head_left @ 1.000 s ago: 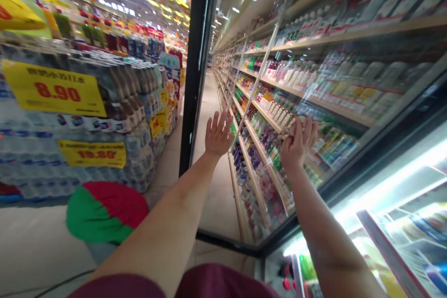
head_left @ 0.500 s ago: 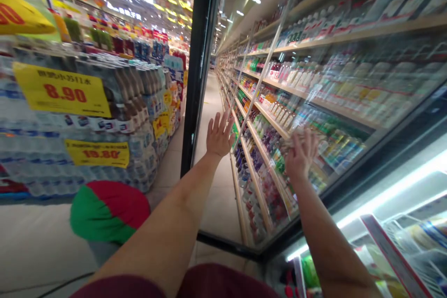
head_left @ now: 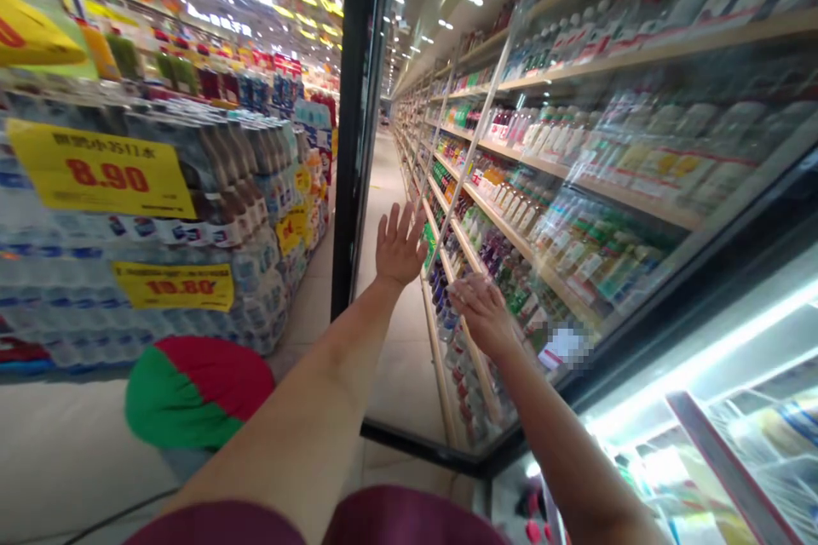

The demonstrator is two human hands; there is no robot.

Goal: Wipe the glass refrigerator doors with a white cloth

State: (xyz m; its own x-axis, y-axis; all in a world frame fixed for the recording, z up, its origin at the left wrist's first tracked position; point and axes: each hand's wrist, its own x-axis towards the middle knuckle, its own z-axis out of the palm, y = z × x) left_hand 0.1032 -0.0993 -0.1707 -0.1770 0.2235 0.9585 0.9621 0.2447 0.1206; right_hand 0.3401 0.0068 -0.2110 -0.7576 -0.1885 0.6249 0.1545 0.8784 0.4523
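Observation:
My left hand is open, its fingers spread and pressed flat against a glass cooler door that stands swung out in front of me. My right hand lies lower on the same glass, to the right of the left hand, fingers stretched out toward the left and holding nothing. The glass shows rows of drink bottles on wooden shelves. The door's black frame runs upright just left of my left hand.
Shrink-wrapped packs of bottled water with yellow price signs are stacked on the left. A red and green round object sits low by the stack. The lit cooler interior opens at lower right. Pale floor lies below.
My right hand has slid down and to the left across the glass, from beside the shelves' reflection to just below my left hand. My left hand has stayed in place.

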